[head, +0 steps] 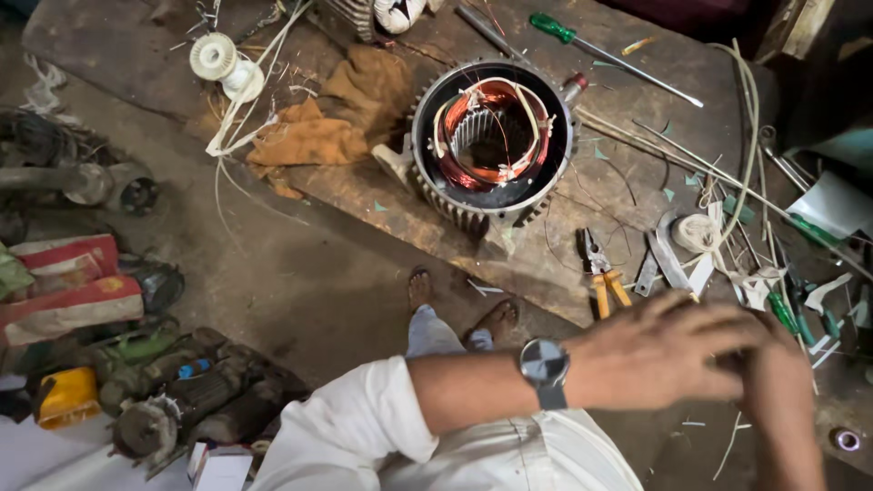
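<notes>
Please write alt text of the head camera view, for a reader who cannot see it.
A person's left hand, with a wristwatch, lies over the right hand above a wooden workbench. On the bench stands an open motor stator with copper windings, near yellow-handled pliers, a green screwdriver and an orange rag.

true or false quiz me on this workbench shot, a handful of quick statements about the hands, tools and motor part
1. The motor stator lies on the wooden bench with copper windings showing. True.
2. The left hand grips the yellow-handled pliers. False: the pliers lie on the bench, apart from it.
3. A wristwatch is on the left arm. True.
4. The green-handled screwdriver sticks inside the stator. False: it lies on the bench beyond it.
5. The right hand meets the left hand. True.
</notes>
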The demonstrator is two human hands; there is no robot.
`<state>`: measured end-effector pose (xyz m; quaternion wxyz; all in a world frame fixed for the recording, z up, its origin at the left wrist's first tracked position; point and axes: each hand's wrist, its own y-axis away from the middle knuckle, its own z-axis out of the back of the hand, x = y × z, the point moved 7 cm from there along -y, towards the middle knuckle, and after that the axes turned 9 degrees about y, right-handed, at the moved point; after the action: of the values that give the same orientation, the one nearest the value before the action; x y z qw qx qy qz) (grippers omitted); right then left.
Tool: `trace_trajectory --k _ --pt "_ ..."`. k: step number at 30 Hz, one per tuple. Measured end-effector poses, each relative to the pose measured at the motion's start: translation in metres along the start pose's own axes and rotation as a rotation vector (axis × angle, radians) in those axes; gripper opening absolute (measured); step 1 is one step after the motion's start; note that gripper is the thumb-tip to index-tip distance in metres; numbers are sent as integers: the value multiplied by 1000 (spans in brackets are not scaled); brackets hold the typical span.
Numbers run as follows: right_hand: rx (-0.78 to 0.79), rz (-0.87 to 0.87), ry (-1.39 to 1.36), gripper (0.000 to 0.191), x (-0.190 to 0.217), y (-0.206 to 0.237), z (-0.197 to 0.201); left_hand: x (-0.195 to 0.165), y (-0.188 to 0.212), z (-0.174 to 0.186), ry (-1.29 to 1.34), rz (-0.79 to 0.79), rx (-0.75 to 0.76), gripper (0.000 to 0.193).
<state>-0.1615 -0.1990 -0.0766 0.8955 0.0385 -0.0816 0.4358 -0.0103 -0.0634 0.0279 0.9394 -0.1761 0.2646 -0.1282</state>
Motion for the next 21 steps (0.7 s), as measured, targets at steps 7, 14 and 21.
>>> trace_trajectory --k 7,14,21 --pt "377 -710 -1425 30 -29 112 -45 -19 34 97 477 -193 -325 31" --pt "14 -50 -1847 31 87 50 47 148 126 186 -95 381 -282 32" --pt "-99 -339 -992 35 187 -53 45 177 138 206 165 298 -343 16"
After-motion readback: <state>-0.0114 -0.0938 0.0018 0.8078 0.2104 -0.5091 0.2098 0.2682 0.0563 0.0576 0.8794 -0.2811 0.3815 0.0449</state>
